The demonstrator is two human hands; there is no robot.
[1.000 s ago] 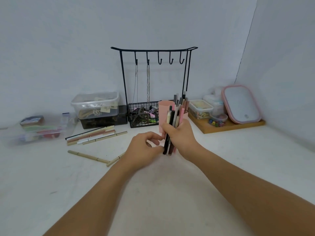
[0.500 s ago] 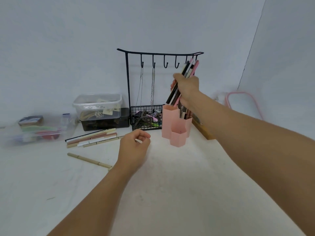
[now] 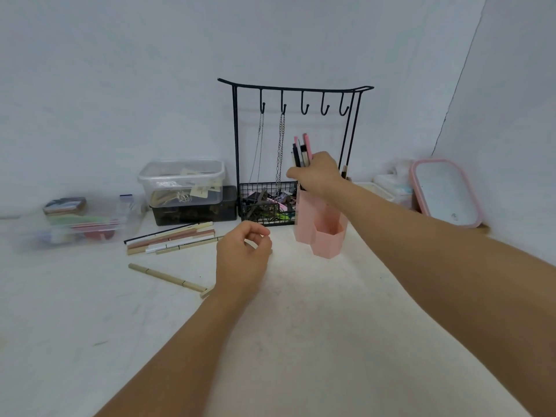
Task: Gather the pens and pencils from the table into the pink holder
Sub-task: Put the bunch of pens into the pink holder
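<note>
At centre frame the left hand (image 3: 244, 256) hovers loosely curled and empty over the desk (image 3: 301, 341), while beyond it the right hand (image 3: 316, 173) grips a pen bundle (image 3: 301, 152) above the pink holder (image 3: 319, 227), best lowered straight into the tall rear compartment before letting go

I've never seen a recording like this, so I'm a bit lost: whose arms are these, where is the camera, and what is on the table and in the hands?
No machine here: a person wears a camera on the head, looking down at their own arms. The right hand grips a bundle of pens over the pink holder, lowering them in. The left hand hovers with loosely curled fingers and holds nothing. More loose pens and pencils lie on the white table. Behind stand a black hook rack, clear plastic boxes and a pink-framed mirror.
</note>
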